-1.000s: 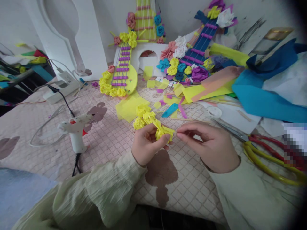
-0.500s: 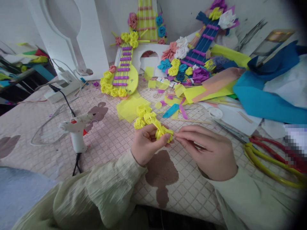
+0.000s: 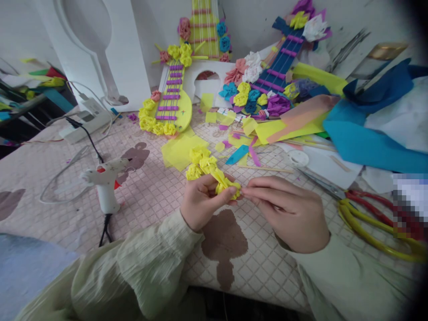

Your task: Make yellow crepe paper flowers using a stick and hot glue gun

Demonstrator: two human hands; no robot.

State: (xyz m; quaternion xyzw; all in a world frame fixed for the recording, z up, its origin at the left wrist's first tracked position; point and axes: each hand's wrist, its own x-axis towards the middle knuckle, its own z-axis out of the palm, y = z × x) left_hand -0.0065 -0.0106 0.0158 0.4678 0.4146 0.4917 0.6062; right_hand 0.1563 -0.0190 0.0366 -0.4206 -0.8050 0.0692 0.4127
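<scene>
Between the thumb and fingers of my left hand (image 3: 205, 198) is a yellow crepe-paper flower (image 3: 225, 183). My right hand (image 3: 290, 209) is pinched closed, its fingertips touching the flower's right edge; what they pinch is too small to make out. Just behind my left hand, other yellow paper flowers (image 3: 200, 161) lie against a stack of yellow paper sheets (image 3: 180, 149). Farther back, a yellow paper instrument (image 3: 183, 107) with purple bars and yellow flowers leans upright.
On the left stands a white glue gun (image 3: 109, 191) with a black cable, near a power strip (image 3: 87, 120). Scissors (image 3: 368, 214) with red and yellow handles lie at the right. Behind are a blue instrument (image 3: 282, 62), paper scraps and blue paper (image 3: 371, 138).
The whole view has shifted slightly. My right fingertips remain at the flower's edge, and my left hand keeps its hold with almost no movement.
</scene>
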